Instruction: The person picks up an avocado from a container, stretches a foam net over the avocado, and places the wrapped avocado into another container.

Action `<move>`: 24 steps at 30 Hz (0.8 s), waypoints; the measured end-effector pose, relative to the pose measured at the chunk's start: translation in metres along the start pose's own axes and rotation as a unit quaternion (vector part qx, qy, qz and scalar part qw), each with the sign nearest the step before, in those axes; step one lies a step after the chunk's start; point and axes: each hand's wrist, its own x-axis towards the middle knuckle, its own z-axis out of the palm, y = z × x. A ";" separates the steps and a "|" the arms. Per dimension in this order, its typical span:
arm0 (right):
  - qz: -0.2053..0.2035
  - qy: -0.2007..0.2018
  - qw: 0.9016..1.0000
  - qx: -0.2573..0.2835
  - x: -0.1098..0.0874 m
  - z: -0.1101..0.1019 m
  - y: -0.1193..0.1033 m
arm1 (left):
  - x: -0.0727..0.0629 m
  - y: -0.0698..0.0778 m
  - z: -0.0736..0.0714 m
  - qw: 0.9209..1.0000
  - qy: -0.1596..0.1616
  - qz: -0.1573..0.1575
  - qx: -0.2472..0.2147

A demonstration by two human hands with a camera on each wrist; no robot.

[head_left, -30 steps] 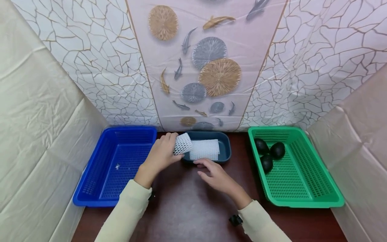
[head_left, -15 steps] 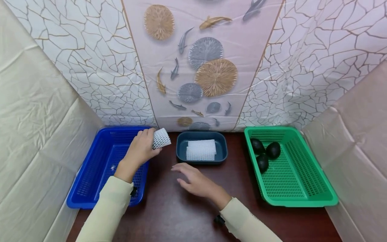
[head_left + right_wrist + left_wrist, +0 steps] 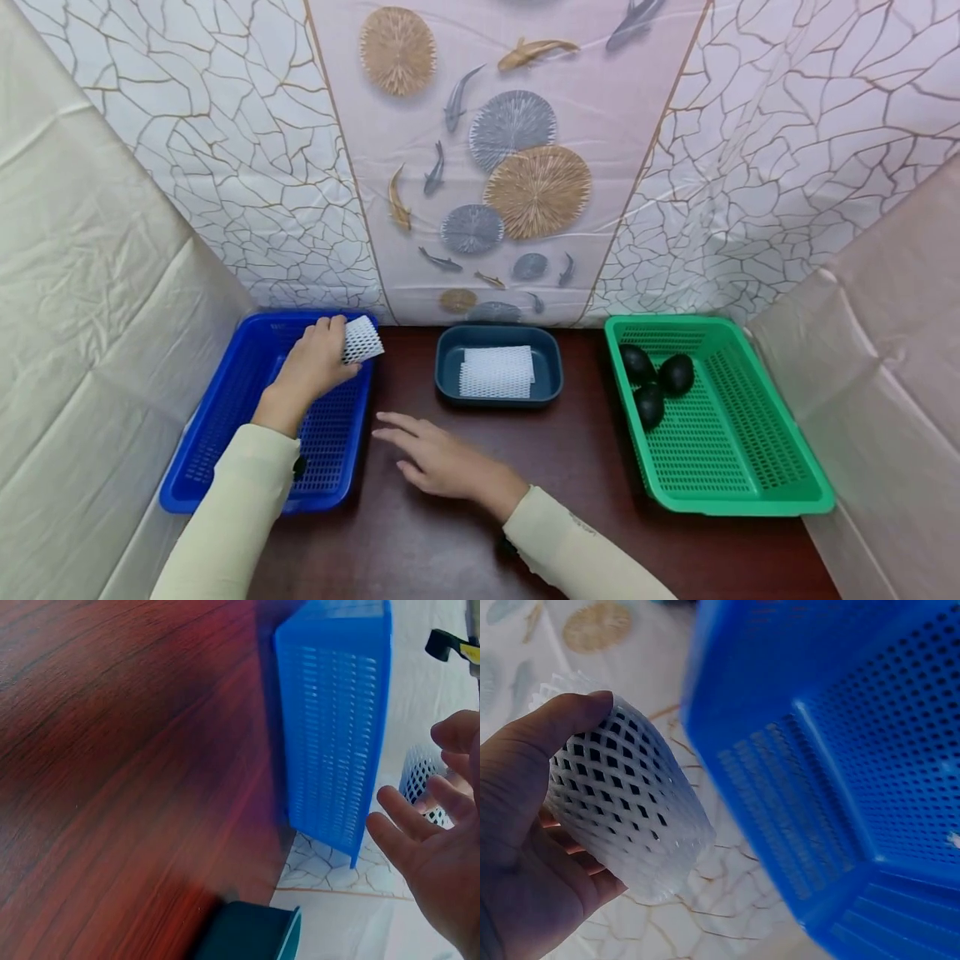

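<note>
In the head view my left hand is above the far right part of the blue basket. It grips a white foam net sleeve. Through the mesh holes in the left wrist view, something dark shows inside the sleeve; the thumb lies across its upper end and the fingers curl behind it. My right hand holds nothing and hovers over the table right of the basket, fingers spread and slightly bent. More white foam net sleeves lie flat in the dark teal tray.
A green basket stands on the right, with black egg-shaped objects grouped at its left side. A small whitish bit lies in the blue basket. Patterned cloth hangs behind the brown table.
My left hand has carried the foam net sleeve leftward from the teal tray to over the blue basket. My right hand has followed leftward, away from the tray's front edge.
</note>
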 end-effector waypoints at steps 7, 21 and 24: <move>-0.029 -0.034 0.997 -0.060 0.017 0.017 -0.005 | 0.000 -0.028 0.009 0.996 -0.043 -0.061 -0.038; -0.028 -0.082 0.985 -0.147 0.031 0.039 -0.003 | 0.008 -0.061 0.028 0.986 -0.040 -0.150 -0.056; -0.032 -0.085 0.984 -0.154 0.033 0.040 -0.005 | 0.006 -0.068 0.030 0.982 -0.044 -0.171 -0.064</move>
